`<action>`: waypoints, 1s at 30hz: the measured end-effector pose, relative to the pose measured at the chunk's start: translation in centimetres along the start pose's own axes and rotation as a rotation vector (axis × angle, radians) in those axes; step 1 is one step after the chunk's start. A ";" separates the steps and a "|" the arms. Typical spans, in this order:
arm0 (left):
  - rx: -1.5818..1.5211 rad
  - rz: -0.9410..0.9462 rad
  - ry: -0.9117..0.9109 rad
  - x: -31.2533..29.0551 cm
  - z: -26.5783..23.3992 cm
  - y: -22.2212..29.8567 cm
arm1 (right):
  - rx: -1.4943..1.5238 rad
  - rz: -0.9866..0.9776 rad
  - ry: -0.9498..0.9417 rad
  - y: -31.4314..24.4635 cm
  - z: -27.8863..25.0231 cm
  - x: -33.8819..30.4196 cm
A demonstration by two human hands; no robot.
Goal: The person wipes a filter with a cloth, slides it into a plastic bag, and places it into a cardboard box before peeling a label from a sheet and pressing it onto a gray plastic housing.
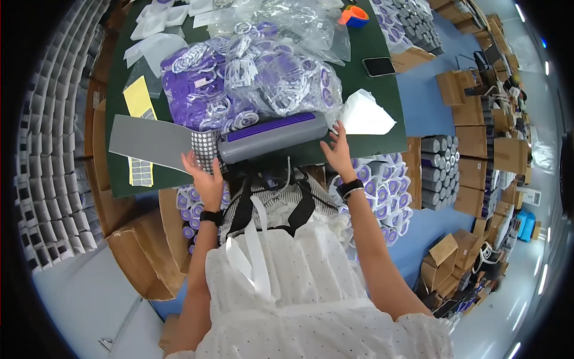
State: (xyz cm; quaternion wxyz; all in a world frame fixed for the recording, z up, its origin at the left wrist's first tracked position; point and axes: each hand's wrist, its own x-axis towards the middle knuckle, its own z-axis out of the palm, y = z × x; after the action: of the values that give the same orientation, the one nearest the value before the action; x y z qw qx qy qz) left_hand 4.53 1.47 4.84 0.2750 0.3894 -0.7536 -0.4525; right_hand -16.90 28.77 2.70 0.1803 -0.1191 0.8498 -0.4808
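Observation:
A grey cylinder with a purple ribbed band (274,141) lies lengthwise along the table's near edge. At its left end is a flat grey sheet (152,143), beside a black piece with white dots (205,143). My left hand (206,186) is at the lower edge of the dotted piece, fingers spread; whether the fingertips touch it is unclear. Off the cylinder's right end, my right hand (339,157) has its fingers apart, close to that end and to a crumpled white sheet (365,113). Neither hand grips anything visible.
Behind the cylinder, clear bags of purple and white rings (251,78) cover the dark green table (388,140). A phone (379,67), an orange tape dispenser (353,16) and yellow label sheets (140,99) lie around them. Open cartons (146,257) stand below at left.

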 end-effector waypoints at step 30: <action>0.182 -0.037 -0.204 4.4 5.2 3.6 | 0.161 -0.173 0.066 -1.8 -1.9 1.6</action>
State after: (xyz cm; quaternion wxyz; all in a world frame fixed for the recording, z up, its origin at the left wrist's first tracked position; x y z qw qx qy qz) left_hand -3.00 1.24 6.03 0.1522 0.3785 -0.8083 -0.4245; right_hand -19.08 28.69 4.85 0.1192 -0.1612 0.8004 -0.5649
